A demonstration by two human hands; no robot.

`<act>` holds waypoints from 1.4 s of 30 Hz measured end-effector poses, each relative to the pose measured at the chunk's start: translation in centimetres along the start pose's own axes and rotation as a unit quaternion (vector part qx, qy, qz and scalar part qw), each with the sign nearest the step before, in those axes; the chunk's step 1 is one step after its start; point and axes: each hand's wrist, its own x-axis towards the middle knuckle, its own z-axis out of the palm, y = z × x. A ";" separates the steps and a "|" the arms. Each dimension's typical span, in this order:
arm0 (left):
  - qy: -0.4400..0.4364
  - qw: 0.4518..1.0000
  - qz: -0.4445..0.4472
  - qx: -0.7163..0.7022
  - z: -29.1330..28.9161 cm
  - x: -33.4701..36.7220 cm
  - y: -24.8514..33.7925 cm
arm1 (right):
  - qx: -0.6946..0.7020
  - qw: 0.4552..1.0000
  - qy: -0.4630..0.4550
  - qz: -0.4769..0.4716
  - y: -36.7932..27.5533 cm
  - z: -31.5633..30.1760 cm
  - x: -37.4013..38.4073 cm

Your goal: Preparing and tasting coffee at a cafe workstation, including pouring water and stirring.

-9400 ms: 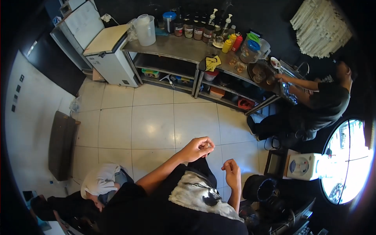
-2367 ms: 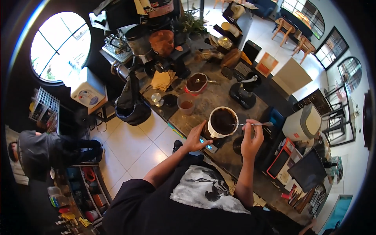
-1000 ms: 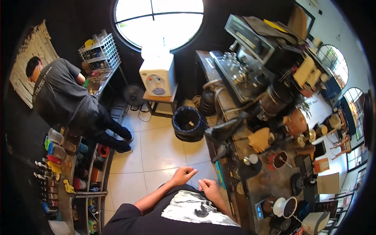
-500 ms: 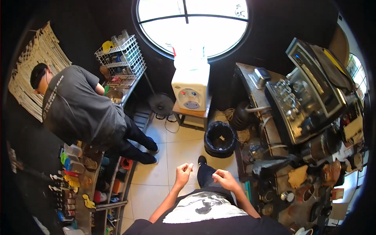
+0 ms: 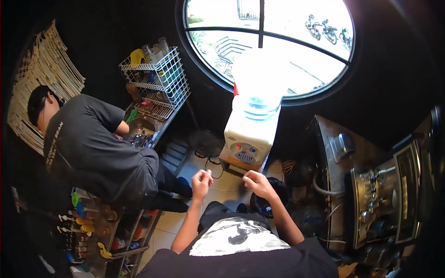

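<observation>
My left hand (image 5: 201, 183) is raised in front of my body with its fingers curled and pressed together. Across from it my right hand (image 5: 259, 184) is held palm down, fingers bent in toward the thumb. A gap separates the two hands, and whatever either may hold is hidden or too small to make out. Just beyond them stands a white water dispenser (image 5: 252, 132) with a clear bottle (image 5: 257, 104) on top, on a small wooden stand (image 5: 231, 162). A black waste bin (image 5: 273, 204) is partly behind my right forearm.
At left a co-worker in a dark shirt (image 5: 95, 143) bends over a sink (image 5: 143, 125) beside a white wire rack (image 5: 174, 78) of glasses. Shelves with bottles (image 5: 85, 222) are lower left. An espresso machine (image 5: 384, 194) stands on the right counter. Tiled floor (image 5: 169, 222) lies between.
My view has turned right and come closer to the water dispenser and round window. Both hands appear higher in the picture, still curled. The co-worker stays bent over the sink.
</observation>
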 end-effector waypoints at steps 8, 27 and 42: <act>0.047 0.985 0.155 -0.053 -3.5 22.9 8.9 | 0.141 0.988 -0.068 -0.020 -5.9 3.3 17.0; 0.147 0.904 0.308 0.259 -24.8 71.4 25.3 | -0.134 0.917 0.177 -0.331 -30.3 13.1 69.9; 0.090 0.895 0.180 0.397 -22.6 68.2 28.2 | -0.198 0.918 0.058 -0.339 -29.7 14.5 77.8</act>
